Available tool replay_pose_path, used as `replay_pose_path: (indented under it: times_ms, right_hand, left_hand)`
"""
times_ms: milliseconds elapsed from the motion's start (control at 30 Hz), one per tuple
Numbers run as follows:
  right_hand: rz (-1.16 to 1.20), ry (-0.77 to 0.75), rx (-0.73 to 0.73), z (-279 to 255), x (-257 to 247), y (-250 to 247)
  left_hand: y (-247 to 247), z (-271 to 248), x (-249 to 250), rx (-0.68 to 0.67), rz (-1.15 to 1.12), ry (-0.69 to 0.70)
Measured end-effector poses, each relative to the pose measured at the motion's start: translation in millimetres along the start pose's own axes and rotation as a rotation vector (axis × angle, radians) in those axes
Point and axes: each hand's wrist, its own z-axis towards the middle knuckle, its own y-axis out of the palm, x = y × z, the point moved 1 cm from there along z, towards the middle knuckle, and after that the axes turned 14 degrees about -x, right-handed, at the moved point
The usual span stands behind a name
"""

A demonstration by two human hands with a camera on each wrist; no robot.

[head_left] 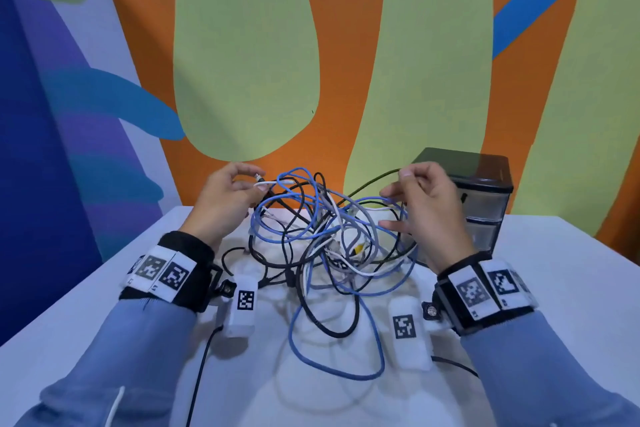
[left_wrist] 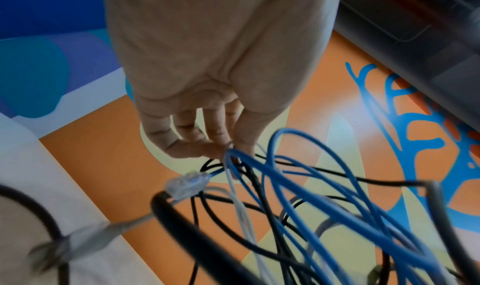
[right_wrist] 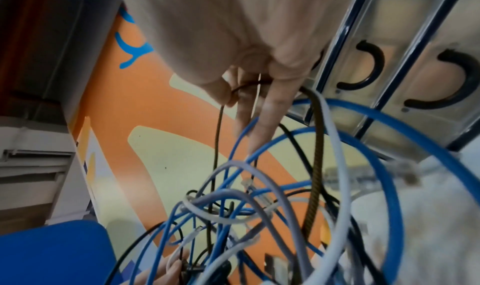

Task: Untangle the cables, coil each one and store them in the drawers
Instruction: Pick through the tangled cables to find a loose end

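Note:
A tangle of blue, white, grey and black cables [head_left: 329, 243] is lifted partly off the white table [head_left: 86, 315]. My left hand [head_left: 259, 180] is at the tangle's upper left and pinches a white cable [head_left: 273, 183] near its end; in the left wrist view my left hand [left_wrist: 228, 146] has curled fingers meeting where blue, white and black strands cross. A clear plug [left_wrist: 187, 183] ends a blue cable. My right hand [head_left: 394, 184] pinches a dark braided cable [head_left: 370, 184] at the upper right, the other fingers spread. The right hand [right_wrist: 233, 98] holds a thin dark strand.
A small black drawer unit [head_left: 485, 198] with translucent drawers stands at the table's back right, just behind my right hand; its drawers [right_wrist: 389, 67] look closed, with black handles. A painted wall rises right behind the table. A black lead [head_left: 201, 374] trails off the table's near edge.

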Motion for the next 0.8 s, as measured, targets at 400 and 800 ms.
replay_pose_path:
  times_ms: [400,800]
  right_hand:
    - [-0.311,-0.261,0.148,-7,-8,2]
    - [0.291,-0.147,-0.545,-22,-26,28]
  left_hand:
    - [-4,1,-3,0.088,0.220,-0.125]
    - [59,-31,43,-0.322,0.313,0.402]
